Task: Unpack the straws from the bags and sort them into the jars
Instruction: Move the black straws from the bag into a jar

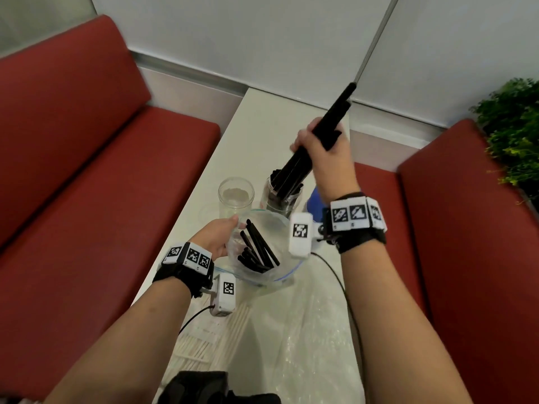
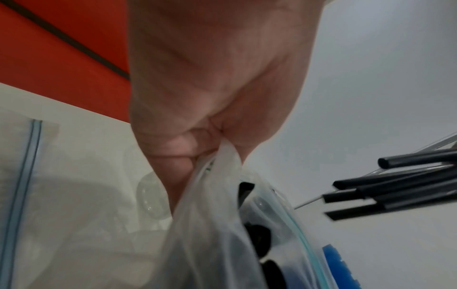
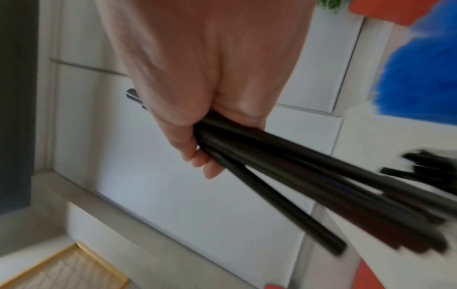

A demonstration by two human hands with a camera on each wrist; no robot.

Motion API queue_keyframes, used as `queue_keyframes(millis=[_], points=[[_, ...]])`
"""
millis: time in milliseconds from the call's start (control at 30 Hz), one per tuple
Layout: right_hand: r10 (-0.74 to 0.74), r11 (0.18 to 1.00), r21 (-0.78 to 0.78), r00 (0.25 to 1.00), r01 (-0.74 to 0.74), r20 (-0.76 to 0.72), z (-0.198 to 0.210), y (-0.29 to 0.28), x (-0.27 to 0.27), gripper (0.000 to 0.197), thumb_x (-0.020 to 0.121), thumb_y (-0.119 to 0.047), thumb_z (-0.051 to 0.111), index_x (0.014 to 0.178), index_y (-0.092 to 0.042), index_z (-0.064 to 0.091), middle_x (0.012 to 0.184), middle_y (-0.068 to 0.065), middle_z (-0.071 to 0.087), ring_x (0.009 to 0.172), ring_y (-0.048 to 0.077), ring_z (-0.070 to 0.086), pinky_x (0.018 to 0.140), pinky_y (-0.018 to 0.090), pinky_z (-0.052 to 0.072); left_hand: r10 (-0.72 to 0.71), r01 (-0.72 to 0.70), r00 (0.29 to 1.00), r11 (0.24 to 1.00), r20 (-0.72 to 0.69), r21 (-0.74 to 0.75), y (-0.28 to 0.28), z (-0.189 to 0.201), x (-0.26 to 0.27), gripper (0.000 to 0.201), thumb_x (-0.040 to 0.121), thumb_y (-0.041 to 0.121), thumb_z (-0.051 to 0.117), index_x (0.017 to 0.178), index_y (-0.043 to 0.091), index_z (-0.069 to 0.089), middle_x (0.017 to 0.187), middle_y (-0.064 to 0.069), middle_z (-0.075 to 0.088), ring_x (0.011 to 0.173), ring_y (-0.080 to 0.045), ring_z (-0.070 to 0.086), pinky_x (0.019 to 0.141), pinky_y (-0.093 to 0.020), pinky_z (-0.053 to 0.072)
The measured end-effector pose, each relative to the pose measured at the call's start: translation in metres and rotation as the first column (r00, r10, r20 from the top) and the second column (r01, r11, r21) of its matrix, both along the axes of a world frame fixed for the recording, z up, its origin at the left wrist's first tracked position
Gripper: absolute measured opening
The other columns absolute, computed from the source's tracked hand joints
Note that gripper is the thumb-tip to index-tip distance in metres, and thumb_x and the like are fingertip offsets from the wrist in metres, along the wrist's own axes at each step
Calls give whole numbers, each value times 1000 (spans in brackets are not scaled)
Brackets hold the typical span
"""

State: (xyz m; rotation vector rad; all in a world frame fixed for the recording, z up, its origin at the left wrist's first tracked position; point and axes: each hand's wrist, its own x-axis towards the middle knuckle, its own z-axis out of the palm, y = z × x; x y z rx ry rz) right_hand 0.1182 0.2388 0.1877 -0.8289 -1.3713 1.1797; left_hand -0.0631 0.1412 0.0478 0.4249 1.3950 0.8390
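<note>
The right hand (image 1: 320, 153), fingers wrapped around a bundle of black straws (image 1: 297, 167), tilts it with lower ends entering the filled jar (image 1: 281, 196) directly below. The left hand (image 1: 217, 236) pinches the bag (image 1: 262, 258) rim.

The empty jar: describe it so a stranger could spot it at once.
Find the white table between the red benches. Two glass jars stand side by side past the plastic bag. The empty jar is the left one, clear throughout; its neighbour is full of black straws.
</note>
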Motion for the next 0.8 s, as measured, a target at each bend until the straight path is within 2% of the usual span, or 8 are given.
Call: queue_keyframes(millis=[100, 200, 300, 467, 567, 667, 733, 800], points=[[-157, 985, 49, 980, 164, -120, 11, 31, 0, 18, 87, -8, 65, 96, -21, 55, 83, 1, 63, 80, 24, 68, 85, 37, 57, 16, -16, 1000, 1000, -4, -5, 2, -4, -1, 42, 110, 37, 41, 124, 4, 63, 100, -13, 75, 69, -22, 74, 61, -32, 59], [-283, 959, 5, 956, 285, -79, -11, 43, -4, 19, 88, -6, 63, 97, -16, 50, 80, -4, 64, 87, 29, 70, 88, 40, 56, 2, -2, 1000, 1000, -14, -1, 4, -6, -4, 42, 109, 38, 42, 121, 5, 65, 96, -12, 77, 72, -22, 74, 65, -33, 59], [-296, 955, -31, 954, 295, -34, -37, 47, -10, 20, 87, -7, 65, 96, -17, 51, 85, -2, 62, 98, 39, 67, 94, 46, 53, -4, 4, 1000, 1000, -13, -8, 7, -7, -7, 42, 109, 40, 42, 118, 7, 66, 89, -10, 79, 67, -20, 75, 58, -30, 58], [-306, 949, -72, 952, 307, 23, -65, 56, -12, 21, 85, -10, 67, 93, -22, 52, 88, -4, 60, 103, 41, 64, 90, 39, 52, -10, 10, 1000, 1000, -2, -14, 12, -9, -8, 39, 108, 41, 43, 111, 10, 67, 86, -7, 79, 66, -19, 75, 58, -30, 57], [-318, 942, -92, 946, 324, 69, -79, 61, -9, 22, 86, -8, 66, 91, -24, 52, 83, -12, 60, 94, 31, 67, 85, 33, 52, -15, 15, 1000, 1000, 0, -15, 14, -10, -8, 39, 108, 40, 43, 111, 10, 66, 92, -9, 77, 66, -20, 74, 60, -31, 57], [-337, 929, -110, 931, 352, 138, -92, 65, -7, 25, 85, -3, 69, 90, -23, 54, 78, -14, 60, 73, 4, 60, 71, 19, 50, -16, 16, 1000, 1000, -10, -11, 16, -10, -7, 38, 109, 40, 42, 112, 9, 65, 104, -12, 74, 69, -21, 71, 65, -33, 57], [-299, 938, -124, 938, 322, 175, -95, 66, -7, 26, 84, -1, 68, 90, -23, 56, 80, -9, 62, 70, -1, 60, 68, 14, 49, -11, 11, 1000, 1000, -4, -14, 16, -9, -6, 37, 109, 39, 41, 110, 9, 64, 107, -14, 71, 72, -23, 69, 67, -34, 57], [-265, 952, -103, 943, 289, 199, -93, 67, -8, 29, 82, 1, 67, 92, -24, 55, 85, -3, 66, 75, 2, 63, 72, 15, 50, -6, 6, 1000, 1000, 4, -17, 16, -8, -5, 36, 109, 38, 41, 106, 10, 64, 107, -15, 69, 72, -24, 67, 67, -35, 56]])
